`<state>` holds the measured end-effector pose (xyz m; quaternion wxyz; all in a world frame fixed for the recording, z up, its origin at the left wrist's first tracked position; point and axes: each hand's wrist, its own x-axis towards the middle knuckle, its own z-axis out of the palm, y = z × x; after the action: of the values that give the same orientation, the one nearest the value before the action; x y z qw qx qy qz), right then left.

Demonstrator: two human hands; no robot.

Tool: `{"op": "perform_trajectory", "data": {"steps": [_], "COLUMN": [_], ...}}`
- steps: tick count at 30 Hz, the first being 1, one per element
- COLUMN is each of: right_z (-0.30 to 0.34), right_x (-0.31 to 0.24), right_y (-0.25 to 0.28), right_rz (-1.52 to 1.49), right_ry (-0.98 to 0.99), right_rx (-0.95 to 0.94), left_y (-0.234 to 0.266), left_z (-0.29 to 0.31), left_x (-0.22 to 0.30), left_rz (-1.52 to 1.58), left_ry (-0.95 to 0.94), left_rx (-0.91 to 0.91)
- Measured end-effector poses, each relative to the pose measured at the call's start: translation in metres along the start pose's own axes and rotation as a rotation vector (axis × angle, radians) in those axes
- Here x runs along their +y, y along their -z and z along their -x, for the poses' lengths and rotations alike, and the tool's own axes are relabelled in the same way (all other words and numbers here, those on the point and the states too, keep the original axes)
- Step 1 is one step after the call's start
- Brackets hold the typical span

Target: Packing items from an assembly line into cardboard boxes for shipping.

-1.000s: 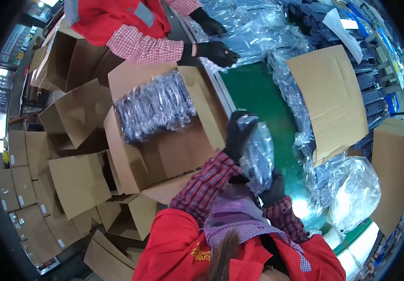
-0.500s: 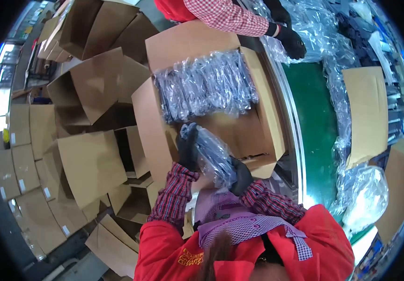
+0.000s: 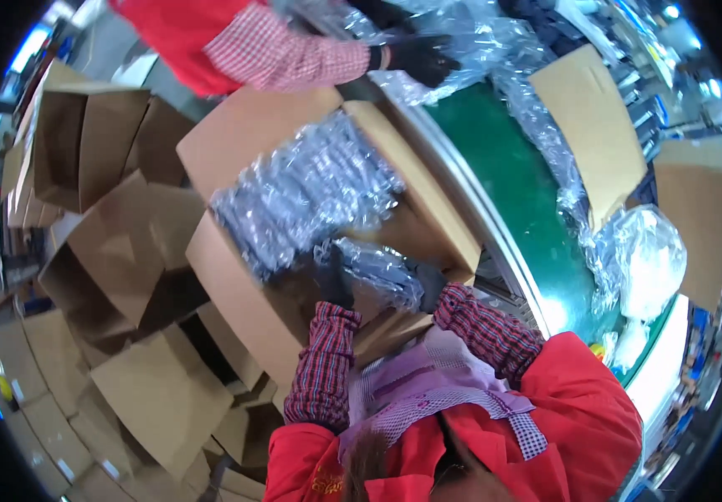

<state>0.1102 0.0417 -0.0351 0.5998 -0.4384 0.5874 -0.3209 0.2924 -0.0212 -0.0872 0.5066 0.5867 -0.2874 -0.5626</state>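
Note:
Between my gloved hands is a dark item in a clear plastic bag [image 3: 377, 272], level inside the near half of an open cardboard box [image 3: 248, 293]. My left hand [image 3: 334, 280] grips its left end. Around the right end my right hand [image 3: 430, 287] is closed. A packed row of similar bagged dark items [image 3: 310, 188] stands across the far half of the box, just beyond the held bag. What the bag holds is blurred by the plastic. Both my hands wear dark gloves.
A green conveyor [image 3: 495, 159] with a metal rim runs along the box's right side. A co-worker's gloved hand [image 3: 423, 60] is among plastic-wrapped goods at the far end. Open cartons [image 3: 126, 251] crowd the left. A cardboard sheet [image 3: 591, 125] and a clear plastic bundle [image 3: 650, 259] lie right.
Both my hands have lowered the bagged item from the near edge into the box, close to the row. The view has turned. The co-worker's arm still reaches over the conveyor's far end.

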Motion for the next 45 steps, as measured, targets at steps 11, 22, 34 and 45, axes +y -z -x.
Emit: {"op": "perform_trajectory", "data": {"steps": [11,22,34,45], "right_z": [-0.011,-0.016,-0.033,-0.027], "right_x": [-0.006,0.008,0.061,0.133], "right_y": [0.061,0.055,0.041,0.009], "right_rz": [0.169,0.216,0.242,0.194], "right_ry": [-0.091,0.092,0.170,0.142], "right_rx": [-0.247,-0.165,-0.052,-0.005], "left_y": [-0.042,-0.028,-0.021,-0.010], "left_z": [0.004,-0.004,0.003,0.010], "left_x": [0.034,0.027,0.032,0.035], "left_rz": [-0.627,-1.122,-0.933,-0.847], "left_ry": [-0.064,-0.227,-0.412,-0.465], "left_rx": [-0.176,0.137,0.036,-0.083]}}
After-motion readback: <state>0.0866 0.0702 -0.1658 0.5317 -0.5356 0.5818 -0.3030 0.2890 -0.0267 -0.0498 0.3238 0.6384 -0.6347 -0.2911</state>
